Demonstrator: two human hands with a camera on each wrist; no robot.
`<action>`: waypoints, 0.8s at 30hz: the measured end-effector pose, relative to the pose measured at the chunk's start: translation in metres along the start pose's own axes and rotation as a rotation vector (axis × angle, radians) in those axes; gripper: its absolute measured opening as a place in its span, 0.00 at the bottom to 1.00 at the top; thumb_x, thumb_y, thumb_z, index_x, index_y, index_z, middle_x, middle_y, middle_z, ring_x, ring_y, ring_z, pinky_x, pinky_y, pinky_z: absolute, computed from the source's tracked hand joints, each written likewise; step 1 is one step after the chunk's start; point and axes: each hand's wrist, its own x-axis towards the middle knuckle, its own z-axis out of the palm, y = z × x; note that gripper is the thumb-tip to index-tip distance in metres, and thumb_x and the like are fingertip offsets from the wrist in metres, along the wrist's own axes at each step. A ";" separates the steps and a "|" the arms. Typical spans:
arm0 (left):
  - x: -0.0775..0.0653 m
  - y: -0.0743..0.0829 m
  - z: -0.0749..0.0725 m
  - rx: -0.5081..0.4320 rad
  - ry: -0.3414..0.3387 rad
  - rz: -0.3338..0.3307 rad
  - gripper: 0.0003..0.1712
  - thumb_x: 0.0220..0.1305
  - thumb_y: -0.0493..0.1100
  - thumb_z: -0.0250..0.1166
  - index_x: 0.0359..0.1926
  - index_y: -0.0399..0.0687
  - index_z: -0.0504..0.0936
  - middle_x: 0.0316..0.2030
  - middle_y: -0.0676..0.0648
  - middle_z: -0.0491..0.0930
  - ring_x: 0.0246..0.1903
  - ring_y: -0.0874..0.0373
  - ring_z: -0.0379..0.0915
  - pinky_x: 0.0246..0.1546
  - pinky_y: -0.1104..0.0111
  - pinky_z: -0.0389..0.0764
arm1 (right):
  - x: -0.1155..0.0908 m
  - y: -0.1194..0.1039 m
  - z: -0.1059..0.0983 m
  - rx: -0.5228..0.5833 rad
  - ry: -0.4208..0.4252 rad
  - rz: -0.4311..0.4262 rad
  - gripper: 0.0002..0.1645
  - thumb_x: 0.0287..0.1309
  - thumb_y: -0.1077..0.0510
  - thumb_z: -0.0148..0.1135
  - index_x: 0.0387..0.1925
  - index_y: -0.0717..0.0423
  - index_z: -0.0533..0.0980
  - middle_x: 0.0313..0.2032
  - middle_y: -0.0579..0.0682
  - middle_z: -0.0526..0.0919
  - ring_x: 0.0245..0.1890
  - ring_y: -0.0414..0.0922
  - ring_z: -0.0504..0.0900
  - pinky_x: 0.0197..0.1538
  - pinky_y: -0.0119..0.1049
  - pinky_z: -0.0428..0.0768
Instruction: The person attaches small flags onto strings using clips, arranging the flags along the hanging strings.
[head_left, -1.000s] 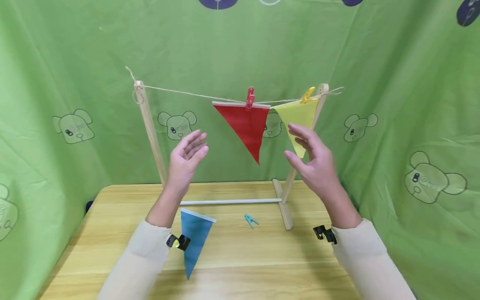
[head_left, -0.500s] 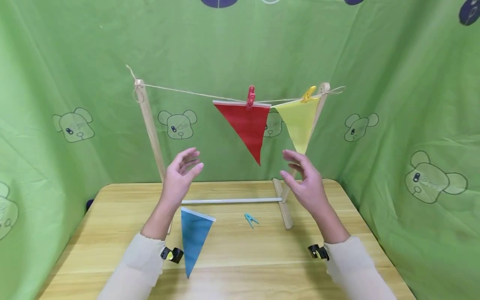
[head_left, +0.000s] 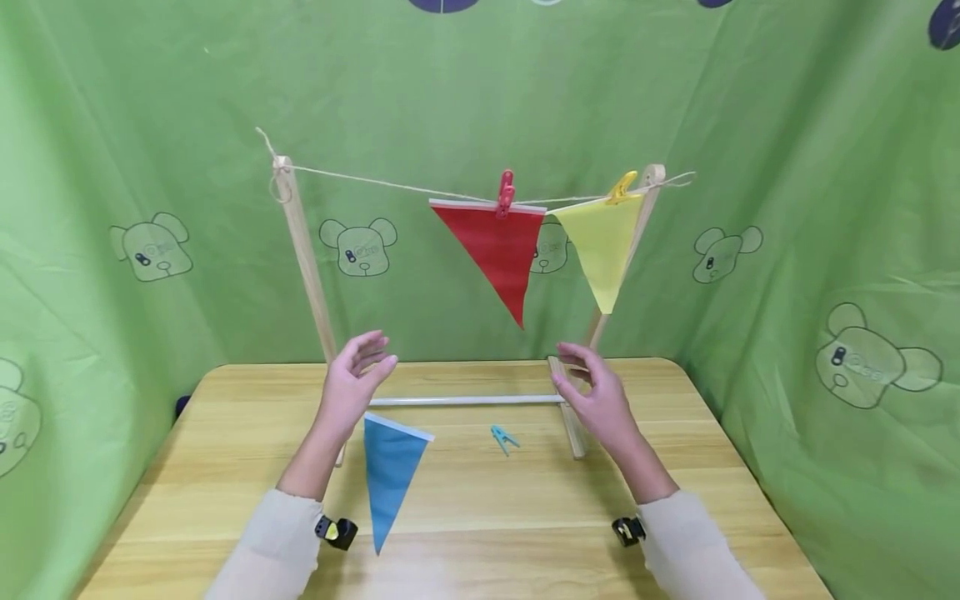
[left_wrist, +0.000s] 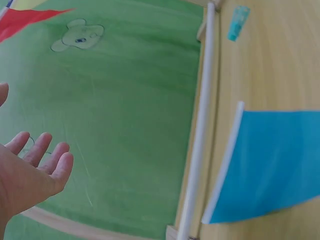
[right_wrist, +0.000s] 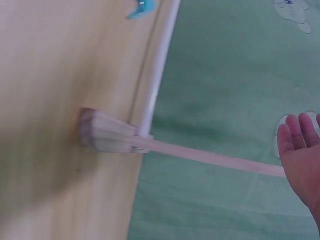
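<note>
My left hand hovers above the blue pennant, fingers loosely bent with nothing in them. Over the right foot of the wooden stand, my right hand is also relaxed and holds nothing. The blue pennant lies flat on the table, its white edge toward the stand. A light blue clothespin lies to its right. From the string hang a red pennant under a red clothespin and a yellow pennant under a yellow clothespin.
The stand has a left wooden post, a right wooden post and a white rod low between them. Green printed cloth surrounds the wooden table at the back and sides.
Both hands have come down from near the hanging pennants toward the table, and the right hand has shifted left, off the yellow pennant. The pennants and clothespins stay in place.
</note>
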 end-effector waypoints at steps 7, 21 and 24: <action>-0.003 -0.021 -0.005 0.030 -0.017 -0.050 0.36 0.68 0.44 0.70 0.72 0.42 0.68 0.68 0.39 0.72 0.68 0.42 0.69 0.72 0.50 0.70 | -0.011 0.016 0.009 -0.010 -0.067 0.094 0.33 0.69 0.56 0.67 0.70 0.59 0.68 0.66 0.61 0.75 0.64 0.59 0.75 0.70 0.57 0.74; -0.011 -0.061 -0.009 0.108 0.029 -0.140 0.39 0.66 0.43 0.73 0.71 0.36 0.66 0.69 0.34 0.70 0.70 0.37 0.66 0.73 0.44 0.67 | -0.024 0.043 0.035 -0.038 -0.211 0.186 0.42 0.63 0.55 0.72 0.72 0.64 0.63 0.68 0.62 0.72 0.66 0.64 0.73 0.69 0.60 0.73; -0.012 -0.069 -0.009 0.144 0.021 -0.160 0.41 0.64 0.43 0.74 0.72 0.38 0.65 0.69 0.34 0.69 0.69 0.35 0.65 0.71 0.45 0.70 | -0.025 0.046 0.041 -0.044 -0.230 0.181 0.44 0.62 0.54 0.74 0.71 0.65 0.64 0.68 0.63 0.72 0.66 0.65 0.73 0.69 0.61 0.73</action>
